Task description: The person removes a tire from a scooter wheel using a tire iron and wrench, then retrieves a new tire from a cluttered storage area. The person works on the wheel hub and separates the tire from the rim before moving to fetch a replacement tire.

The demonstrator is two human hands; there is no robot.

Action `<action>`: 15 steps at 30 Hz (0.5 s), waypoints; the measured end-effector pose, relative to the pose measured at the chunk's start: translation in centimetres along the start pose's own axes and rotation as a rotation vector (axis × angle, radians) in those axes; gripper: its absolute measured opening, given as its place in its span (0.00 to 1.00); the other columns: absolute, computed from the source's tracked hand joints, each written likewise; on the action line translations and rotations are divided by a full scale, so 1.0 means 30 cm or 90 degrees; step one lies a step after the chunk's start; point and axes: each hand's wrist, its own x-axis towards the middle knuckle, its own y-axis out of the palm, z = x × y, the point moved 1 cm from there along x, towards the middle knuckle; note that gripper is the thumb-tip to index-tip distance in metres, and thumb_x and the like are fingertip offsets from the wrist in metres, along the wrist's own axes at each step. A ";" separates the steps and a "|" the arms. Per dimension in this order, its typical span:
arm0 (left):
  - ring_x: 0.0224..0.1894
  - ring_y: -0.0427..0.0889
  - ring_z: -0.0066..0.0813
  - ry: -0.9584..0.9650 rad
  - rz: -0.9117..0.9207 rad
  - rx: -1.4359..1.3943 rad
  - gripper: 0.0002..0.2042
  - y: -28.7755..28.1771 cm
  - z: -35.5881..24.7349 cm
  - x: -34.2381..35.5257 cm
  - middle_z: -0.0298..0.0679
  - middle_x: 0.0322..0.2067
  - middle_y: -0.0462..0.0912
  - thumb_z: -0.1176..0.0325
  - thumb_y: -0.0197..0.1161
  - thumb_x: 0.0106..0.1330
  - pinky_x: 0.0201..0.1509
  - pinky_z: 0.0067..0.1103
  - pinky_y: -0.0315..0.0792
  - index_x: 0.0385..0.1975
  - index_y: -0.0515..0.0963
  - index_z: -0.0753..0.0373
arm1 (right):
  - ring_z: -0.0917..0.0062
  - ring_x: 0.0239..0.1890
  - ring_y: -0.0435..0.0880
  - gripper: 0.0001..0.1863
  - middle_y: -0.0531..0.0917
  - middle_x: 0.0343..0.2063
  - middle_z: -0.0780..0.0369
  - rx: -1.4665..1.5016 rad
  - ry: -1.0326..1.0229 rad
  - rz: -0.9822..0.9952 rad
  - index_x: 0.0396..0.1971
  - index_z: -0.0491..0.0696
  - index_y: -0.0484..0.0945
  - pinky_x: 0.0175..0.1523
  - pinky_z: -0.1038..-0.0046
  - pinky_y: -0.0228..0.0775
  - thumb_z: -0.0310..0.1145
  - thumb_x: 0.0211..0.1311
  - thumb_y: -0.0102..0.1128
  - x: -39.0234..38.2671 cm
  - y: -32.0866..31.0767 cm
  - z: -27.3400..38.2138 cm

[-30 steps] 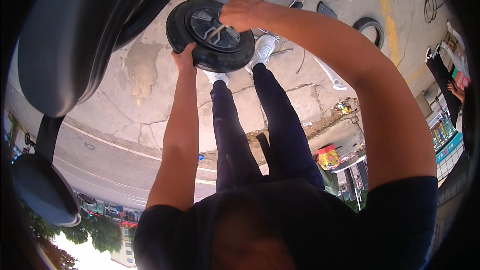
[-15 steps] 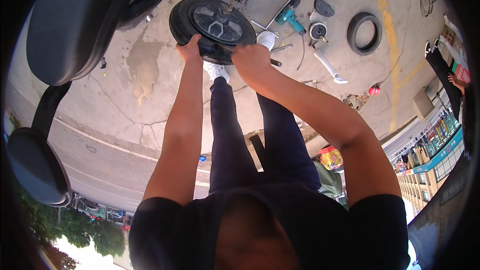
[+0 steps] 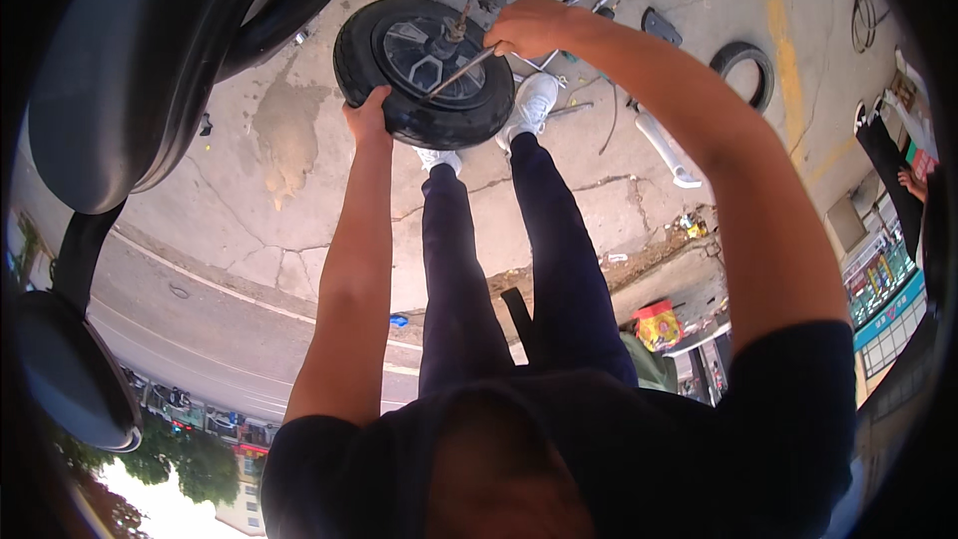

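A scooter wheel with a black tyre (image 3: 364, 60) and a dark spoked hub stands tilted by my white shoes, a cable running from its axle. My left hand (image 3: 368, 120) grips the near left side of the tyre, thumb over the sidewall. In my right hand (image 3: 529, 26), fingers wrapped round its far end, is a thin metal tyre lever (image 3: 461, 76). That lever slants over the wheel, its other end at the rim's near edge. Whether the tip sits under the tyre bead, I cannot tell.
A black scooter body (image 3: 110, 70) looms at left. Beyond my right arm lie a loose tyre (image 3: 763, 80), a white curved part (image 3: 667, 152) and partly hidden tools. A red-yellow bag (image 3: 659, 325) sits near my right leg; another person (image 3: 891, 170) is at far right.
My right hand has swung up and away from the tyre's near edge, bringing the lever across the hub face. My left hand keeps its hold, and the wheel has shifted slightly.
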 end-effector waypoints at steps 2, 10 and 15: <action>0.47 0.75 0.42 -0.005 -0.008 -0.006 0.38 -0.007 -0.015 -0.005 0.50 0.49 0.72 0.77 0.71 0.39 0.51 0.30 0.72 0.55 0.60 0.71 | 0.62 0.39 0.81 0.10 0.83 0.31 0.62 -0.008 0.010 -0.024 0.40 0.55 0.80 0.41 0.61 0.71 0.38 0.58 0.56 -0.036 -0.007 0.030; 0.51 0.72 0.41 0.011 -0.080 0.057 0.39 0.082 -0.029 -0.070 0.48 0.51 0.71 0.74 0.73 0.38 0.56 0.31 0.68 0.54 0.60 0.70 | 0.65 0.25 0.83 0.21 0.82 0.20 0.59 0.055 0.326 -0.050 0.52 0.46 0.72 0.29 0.64 0.74 0.30 0.57 0.51 -0.352 0.160 0.458; 0.51 0.72 0.41 0.008 -0.099 0.041 0.41 0.142 -0.030 -0.135 0.48 0.51 0.70 0.74 0.73 0.38 0.56 0.30 0.68 0.56 0.59 0.68 | 0.69 0.27 0.84 0.12 0.83 0.21 0.62 0.034 0.402 -0.070 0.38 0.45 0.79 0.28 0.68 0.74 0.30 0.55 0.54 -0.258 0.164 0.499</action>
